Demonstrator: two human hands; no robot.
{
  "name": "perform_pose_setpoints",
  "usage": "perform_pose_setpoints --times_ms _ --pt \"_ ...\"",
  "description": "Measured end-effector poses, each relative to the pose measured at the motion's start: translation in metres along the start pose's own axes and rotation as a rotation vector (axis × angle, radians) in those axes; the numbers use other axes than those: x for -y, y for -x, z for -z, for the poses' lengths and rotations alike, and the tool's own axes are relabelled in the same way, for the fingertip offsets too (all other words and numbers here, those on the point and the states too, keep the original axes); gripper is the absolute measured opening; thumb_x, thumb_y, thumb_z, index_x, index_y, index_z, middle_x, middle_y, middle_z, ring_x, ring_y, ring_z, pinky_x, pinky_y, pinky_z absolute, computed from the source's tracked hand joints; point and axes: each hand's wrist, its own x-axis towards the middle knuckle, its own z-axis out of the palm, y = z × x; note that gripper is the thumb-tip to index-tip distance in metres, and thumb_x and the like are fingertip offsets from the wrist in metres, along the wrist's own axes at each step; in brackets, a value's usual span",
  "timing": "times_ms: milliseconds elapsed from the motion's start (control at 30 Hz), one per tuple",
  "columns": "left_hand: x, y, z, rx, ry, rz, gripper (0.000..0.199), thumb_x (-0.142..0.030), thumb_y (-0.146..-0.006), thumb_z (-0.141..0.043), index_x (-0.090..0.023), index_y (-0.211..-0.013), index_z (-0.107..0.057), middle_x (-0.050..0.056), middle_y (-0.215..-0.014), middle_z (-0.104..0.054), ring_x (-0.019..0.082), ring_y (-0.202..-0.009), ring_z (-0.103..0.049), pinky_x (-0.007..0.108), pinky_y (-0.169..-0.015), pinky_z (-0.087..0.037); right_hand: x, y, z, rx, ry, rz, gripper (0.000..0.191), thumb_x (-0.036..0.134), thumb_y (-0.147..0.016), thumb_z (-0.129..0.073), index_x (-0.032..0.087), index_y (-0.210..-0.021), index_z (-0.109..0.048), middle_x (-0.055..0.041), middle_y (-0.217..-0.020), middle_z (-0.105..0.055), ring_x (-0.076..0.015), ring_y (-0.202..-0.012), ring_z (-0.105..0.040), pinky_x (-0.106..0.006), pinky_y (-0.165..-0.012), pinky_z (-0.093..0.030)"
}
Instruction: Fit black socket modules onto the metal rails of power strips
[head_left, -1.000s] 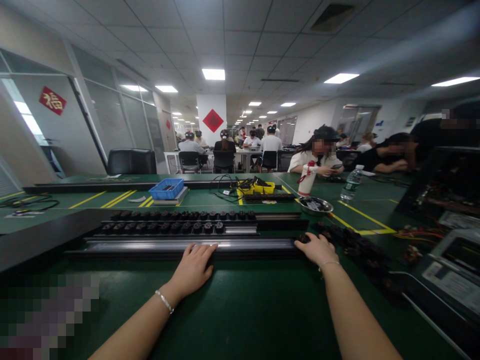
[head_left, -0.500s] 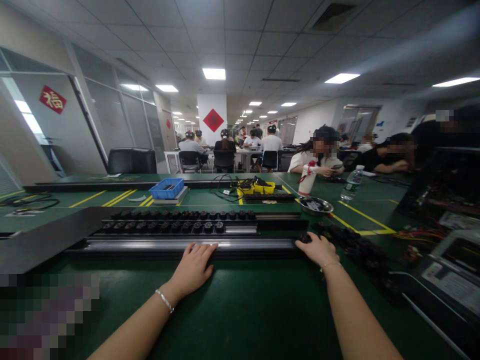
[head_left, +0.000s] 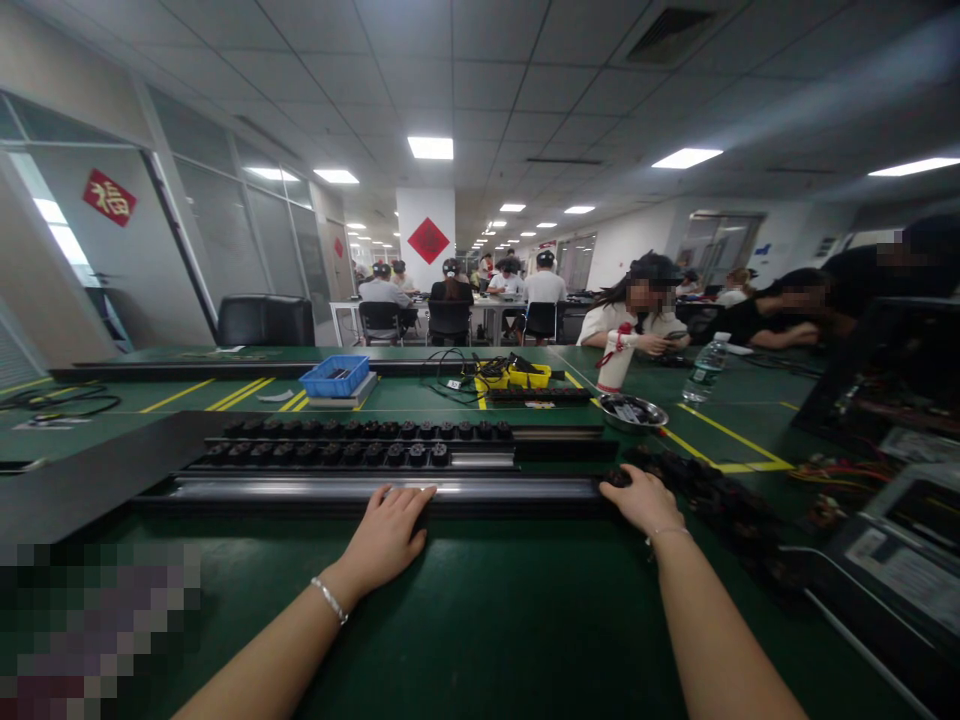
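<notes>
A long black rail [head_left: 285, 489] with a shiny silver channel lies across the table in front of me. My left hand [head_left: 386, 525] rests on its middle, fingers stretched over the channel and thumb apart. At the rail's right end, my right hand [head_left: 643, 500] is closed on a small round black part [head_left: 618, 478], mostly covered by the fingers. Just behind lies a shorter rail [head_left: 480, 460] carrying a row of round black parts [head_left: 330, 455]. A further rail [head_left: 559, 434] bears a similar row [head_left: 427, 430].
Black parts [head_left: 724, 510] lie heaped right of my right hand, near an opened electronic unit [head_left: 900, 550]. Beyond the rails are a blue basket [head_left: 334, 377], a yellow tray [head_left: 529, 376], a metal bowl [head_left: 652, 412], a cup [head_left: 615, 362] and a bottle [head_left: 705, 370]. People sit across the table.
My right hand has shifted slightly to the right at the rail's end, with the black part in its fingers. My left hand stays on the rail.
</notes>
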Motion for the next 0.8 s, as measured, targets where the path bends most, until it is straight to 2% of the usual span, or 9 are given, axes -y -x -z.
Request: perform_pose_setpoints --times_ms 467,800 --pt "0.001 0.0 -0.001 0.002 0.012 -0.008 0.055 -0.023 -0.076 -0.048 -0.026 -0.13 -0.036 0.005 -0.12 -0.054 0.021 -0.111 -0.046 0.044 -0.103 -0.021 -0.011 -0.013 -0.006 -0.06 -0.034 0.059 0.063 0.049 -0.068 -0.051 0.019 -0.123 -0.049 -0.0148 -0.123 -0.051 -0.0295 -0.108 -0.051 -0.041 -0.086 -0.043" --pt "0.002 0.0 -0.002 0.002 0.008 -0.01 0.056 -0.023 -0.076 -0.047 -0.026 -0.13 -0.035 0.004 -0.121 -0.054 0.02 -0.112 -0.046 0.044 -0.104 -0.019 -0.017 -0.011 0.003 -0.048 -0.12 0.018 0.06 0.04 -0.071 -0.05 0.016 -0.126 -0.046 -0.0131 -0.119 -0.056 -0.0271 -0.104 -0.055 -0.036 -0.086 -0.043"
